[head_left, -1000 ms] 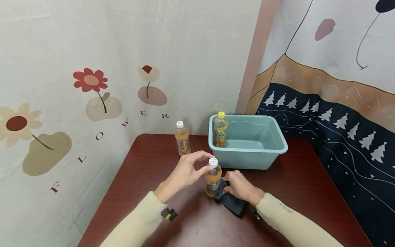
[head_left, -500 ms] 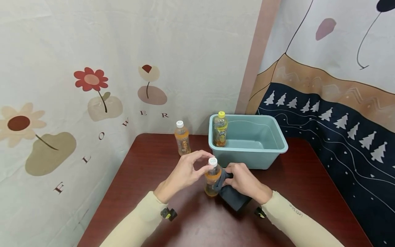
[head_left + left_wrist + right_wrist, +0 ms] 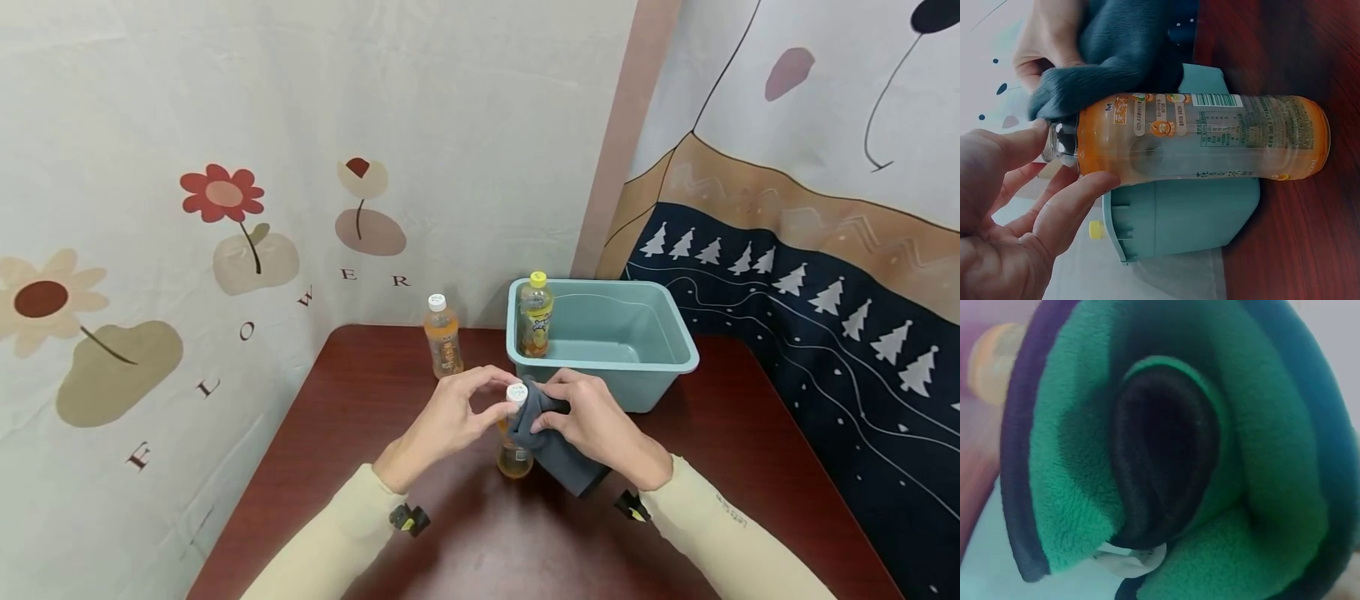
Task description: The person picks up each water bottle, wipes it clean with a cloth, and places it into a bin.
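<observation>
A clear plastic drink bottle [image 3: 515,460] with an orange tint and a white cap stands upright on the table. My left hand [image 3: 453,412] holds it at the cap and neck between thumb and fingers. My right hand [image 3: 596,421] pinches a dark grey cloth [image 3: 566,458] and presses it to the bottle's upper right side, just below the cap. The left wrist view shows the cloth [image 3: 1116,53] along the bottle's shoulder, beside the label [image 3: 1210,125]. Up close in the right wrist view, the folded cloth [image 3: 1072,456] looks green with dark edging and hides the right fingers.
Behind the hands stands a light blue plastic tub [image 3: 652,387], holding a yellow-capped bottle [image 3: 536,321] at its left end. Another white-capped bottle [image 3: 444,343] stands left of the tub. A printed cloth backdrop [image 3: 480,150] hangs behind the dark red table [image 3: 360,400].
My right hand has moved the cloth up the bottle's side, from the lower body to near the neck. My left hand keeps its hold at the cap.
</observation>
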Demonstrator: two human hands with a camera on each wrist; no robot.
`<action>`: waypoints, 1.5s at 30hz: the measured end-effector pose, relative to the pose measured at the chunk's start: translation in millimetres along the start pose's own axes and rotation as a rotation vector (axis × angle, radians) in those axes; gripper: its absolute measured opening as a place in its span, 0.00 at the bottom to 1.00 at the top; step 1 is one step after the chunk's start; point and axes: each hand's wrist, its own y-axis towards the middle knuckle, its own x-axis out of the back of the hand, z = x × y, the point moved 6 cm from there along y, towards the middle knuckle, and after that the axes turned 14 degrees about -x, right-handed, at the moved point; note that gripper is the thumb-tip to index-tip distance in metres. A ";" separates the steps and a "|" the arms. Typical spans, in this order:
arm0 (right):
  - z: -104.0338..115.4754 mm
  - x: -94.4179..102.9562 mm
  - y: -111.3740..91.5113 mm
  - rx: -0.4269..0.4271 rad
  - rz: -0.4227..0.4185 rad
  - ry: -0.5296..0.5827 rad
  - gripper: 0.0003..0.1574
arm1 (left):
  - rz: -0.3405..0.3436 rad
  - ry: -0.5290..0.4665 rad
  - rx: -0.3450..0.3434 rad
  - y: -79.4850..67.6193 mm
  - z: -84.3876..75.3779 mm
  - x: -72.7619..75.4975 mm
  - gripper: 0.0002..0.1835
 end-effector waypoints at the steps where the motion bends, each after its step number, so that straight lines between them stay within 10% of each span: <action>1: 1.7 1.0 0.2 0.003 -0.006 0.004 0.34 | 0.001 0.001 0.000 0.1 -0.1 0.0 0.17; 27: -3.9 -7.5 -1.9 -0.008 0.016 -0.034 0.33 | 0.011 0.026 0.014 -2.2 1.2 -0.2 0.16; 45: -52.5 -74.6 -2.2 0.015 0.184 -0.144 0.07 | 0.013 0.027 0.008 -1.7 0.0 -0.8 0.15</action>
